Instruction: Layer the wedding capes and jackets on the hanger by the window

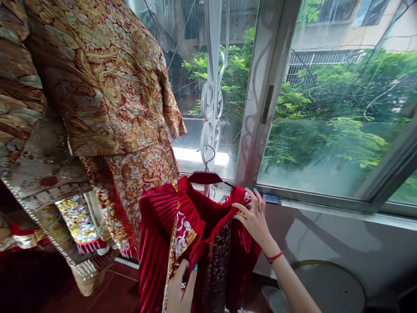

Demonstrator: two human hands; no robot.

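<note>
A red velvet garment [153,226] with silver and gold embroidery hangs on a hanger [206,178] whose metal hook rises in front of a white scrolled post. My right hand [256,217], a red cord round its wrist, is closed on the shoulder edge near the collar, thumb in front and fingertips over the top. Lower down, my left hand [181,284] pinches the garment's front edge below the embroidered lapel [184,234]. Part of the left hand is cut off by the bottom of the view. The hanger's right arm goes under the cloth beside my right hand.
Gold and red brocade garments [117,87] hang close on the left. Behind the red garment stand a white scrolled metal post [211,100] and a sliding window [325,130]. A round grey object [329,287] is below the sill at lower right.
</note>
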